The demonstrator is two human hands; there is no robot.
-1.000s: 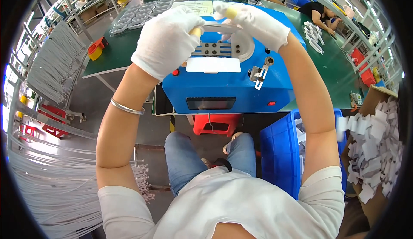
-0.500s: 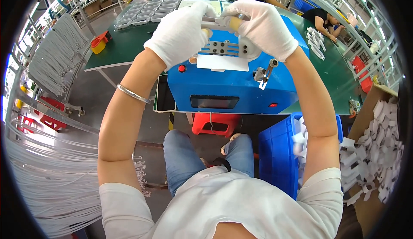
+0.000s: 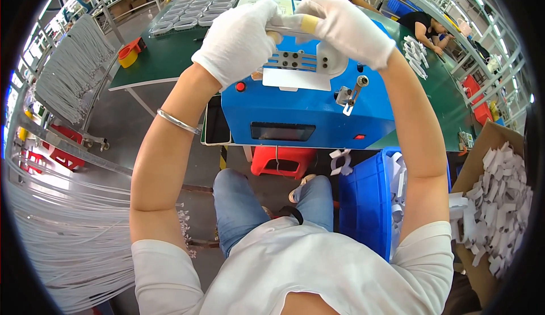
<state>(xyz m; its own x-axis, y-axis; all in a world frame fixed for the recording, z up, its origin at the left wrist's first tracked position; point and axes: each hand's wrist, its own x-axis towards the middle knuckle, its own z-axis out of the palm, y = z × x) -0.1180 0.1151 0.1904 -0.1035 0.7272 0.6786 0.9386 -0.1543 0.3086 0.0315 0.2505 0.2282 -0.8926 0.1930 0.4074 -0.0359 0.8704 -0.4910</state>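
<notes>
Hands (image 3: 295, 34) nearer, held piece (image 3: 289, 26) half-hidden.

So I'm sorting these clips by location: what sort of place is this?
Most likely a factory assembly floor: a blue benchtop machine, long green worktables carrying clear trays, racks hung with white cables, and other workers seated along the line.

Two gloved hands (left (image 3: 238, 40), right (image 3: 346, 28)), one blue machine (image 3: 306, 108), one red stool (image 3: 282, 162), one blue bin (image 3: 366, 201), one cardboard box (image 3: 482, 156), one bangle (image 3: 177, 122)
</notes>
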